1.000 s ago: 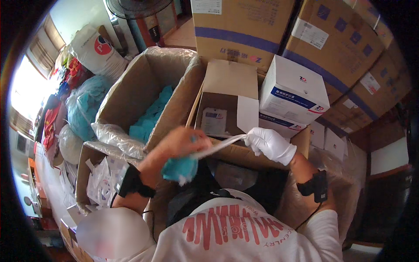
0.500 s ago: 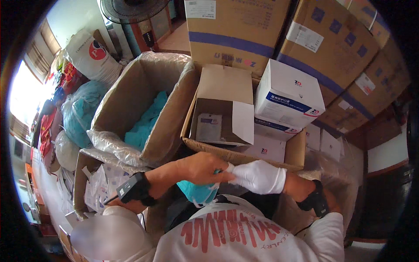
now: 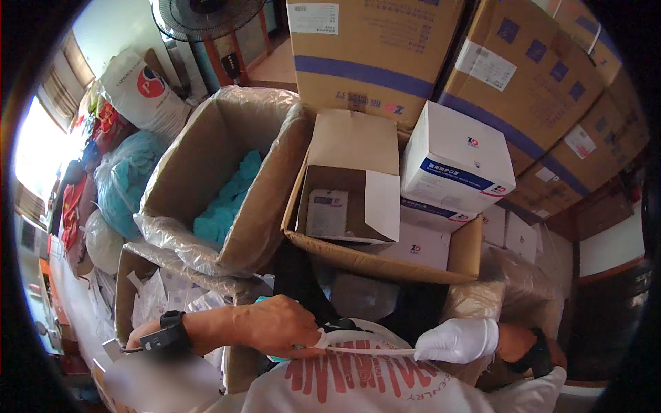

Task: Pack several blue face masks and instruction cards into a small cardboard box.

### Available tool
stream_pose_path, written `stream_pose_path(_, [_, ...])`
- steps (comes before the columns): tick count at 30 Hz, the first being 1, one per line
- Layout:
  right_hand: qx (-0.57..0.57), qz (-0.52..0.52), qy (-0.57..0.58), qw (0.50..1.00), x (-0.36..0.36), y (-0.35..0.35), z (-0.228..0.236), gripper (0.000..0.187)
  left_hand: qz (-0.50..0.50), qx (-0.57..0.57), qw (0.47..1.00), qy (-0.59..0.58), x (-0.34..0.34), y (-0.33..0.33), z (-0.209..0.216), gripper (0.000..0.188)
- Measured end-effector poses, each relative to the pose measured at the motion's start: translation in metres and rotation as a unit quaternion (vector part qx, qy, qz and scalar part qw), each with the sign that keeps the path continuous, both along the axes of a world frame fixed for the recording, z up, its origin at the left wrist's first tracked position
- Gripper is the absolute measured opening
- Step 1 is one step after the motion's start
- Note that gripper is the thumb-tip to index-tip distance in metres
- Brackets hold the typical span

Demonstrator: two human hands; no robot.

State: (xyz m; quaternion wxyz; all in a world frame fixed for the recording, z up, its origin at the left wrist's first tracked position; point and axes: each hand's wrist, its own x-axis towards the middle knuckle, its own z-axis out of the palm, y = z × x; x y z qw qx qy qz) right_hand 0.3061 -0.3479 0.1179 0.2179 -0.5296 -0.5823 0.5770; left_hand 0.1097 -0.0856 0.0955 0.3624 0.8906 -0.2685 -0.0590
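Note:
My bare left hand (image 3: 286, 329) is closed around a teal face mask (image 3: 277, 358). Only slivers of it show beside the hand; the rest is hidden. A white elastic strap (image 3: 372, 352) runs taut from those fingers across the front of my sweatshirt to my right hand (image 3: 458, 341). That hand wears a white glove and pinches the strap's other end. Both hands are low, close to my body, and well apart.
Ahead stands a plastic-lined carton (image 3: 180, 186) with teal masks (image 3: 234, 199) inside. Right of it, a carton (image 3: 375, 260) holds an opened white box (image 3: 382, 206) and stacked white boxes (image 3: 458, 148). A carton of clear packets (image 3: 155, 296) is at left. Large cartons (image 3: 372, 41) rise behind.
My hands were together higher up with the mask hanging beneath. They have come down toward my body and separated, the right hand moving right, and the strap is stretched between them.

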Motion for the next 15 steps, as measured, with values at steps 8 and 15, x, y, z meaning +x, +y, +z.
stream_pose_path(8, [-0.099, -0.015, 0.007, 0.995, 0.018, -0.013, 0.009, 0.017, 0.032, 0.001, 0.998, -0.059, 0.005, 0.001, 0.006, 0.034])
stream_pose_path(15, [-0.207, -0.412, -0.005, 0.887, 0.088, -0.086, -0.015, 0.019, 0.389, -0.045, 0.914, 0.107, -0.034, 0.066, -0.011, 0.029])
